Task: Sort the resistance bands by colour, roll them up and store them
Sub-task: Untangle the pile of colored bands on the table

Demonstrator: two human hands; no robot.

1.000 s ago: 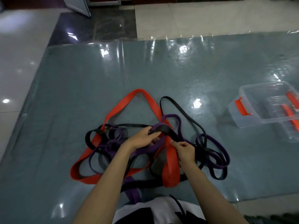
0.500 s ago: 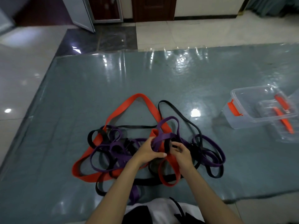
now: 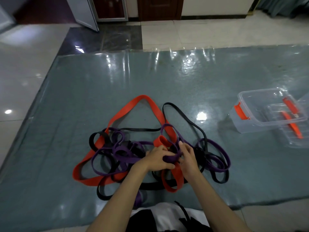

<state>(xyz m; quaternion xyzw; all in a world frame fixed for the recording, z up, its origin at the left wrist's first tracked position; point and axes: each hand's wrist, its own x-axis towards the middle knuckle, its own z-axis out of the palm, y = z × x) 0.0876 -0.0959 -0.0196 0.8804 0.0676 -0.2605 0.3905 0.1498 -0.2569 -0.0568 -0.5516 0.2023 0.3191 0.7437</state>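
Between the two hands, at the near middle of the grey-green floor mat [image 3: 83,97], a fold of purple resistance band [image 3: 170,158] is gripped: the left hand [image 3: 156,159] curls its fingers and thumb round it from the left, and the right hand [image 3: 188,158] closes its fingers on the same fold from the right. Both hands sit on top of one tangled heap of bands lying on the mat. Three colours are in the heap; how many separate bands of each cannot be told, since the loops cross and hide one another. Wide orange-red band [image 3: 145,99] reaches farthest forward in a tall peak and loops back under the wrists. Narrow black band [image 3: 184,114] arcs off to the right, and purple loops spread on either side of the hands. Well apart to the right stands one clear plastic storage box [image 3: 260,120] with orange latches [image 3: 240,111], holding no bands; a clear lid [image 3: 294,139] with an orange clip lies against its near right side. Pale tiled floor [image 3: 20,77] surrounds the mat.
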